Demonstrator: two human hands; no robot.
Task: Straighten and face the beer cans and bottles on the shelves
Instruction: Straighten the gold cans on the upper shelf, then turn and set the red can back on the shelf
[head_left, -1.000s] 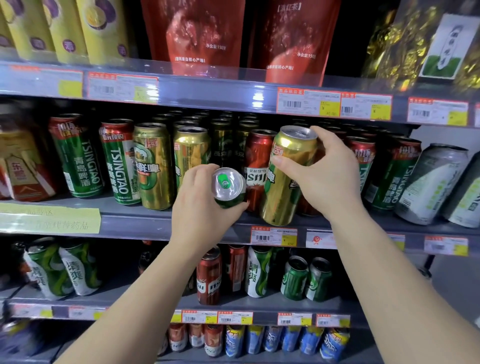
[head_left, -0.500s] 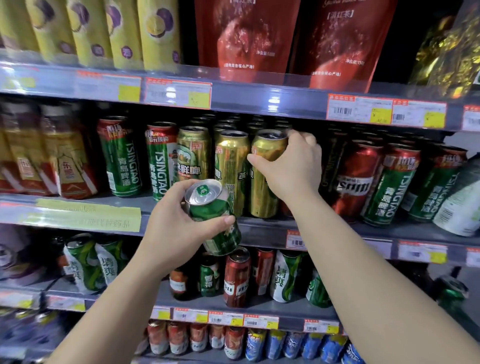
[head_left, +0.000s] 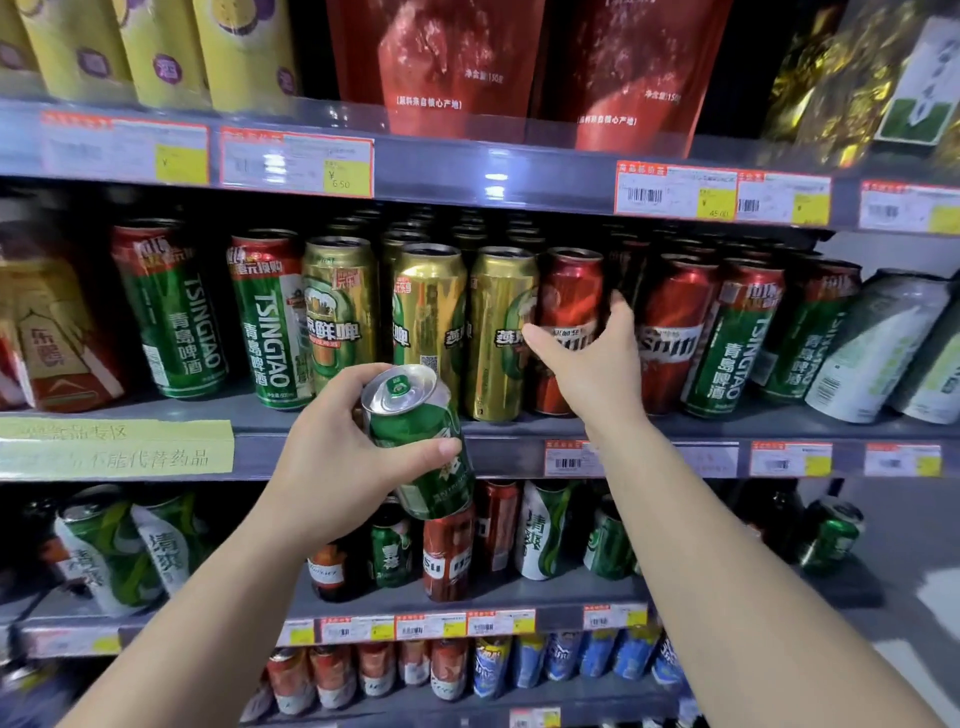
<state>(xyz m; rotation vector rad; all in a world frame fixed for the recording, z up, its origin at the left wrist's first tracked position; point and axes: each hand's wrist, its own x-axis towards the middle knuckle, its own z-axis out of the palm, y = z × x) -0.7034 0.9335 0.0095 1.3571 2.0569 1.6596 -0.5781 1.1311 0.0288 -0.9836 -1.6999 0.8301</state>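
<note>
Where labels read TSINGTAO, green cans (head_left: 171, 312)

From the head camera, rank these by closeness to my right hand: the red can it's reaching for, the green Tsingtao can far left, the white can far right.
1. Red can, at the right hand.
2. White can, far right.
3. Green Tsingtao can, far left.
</note>
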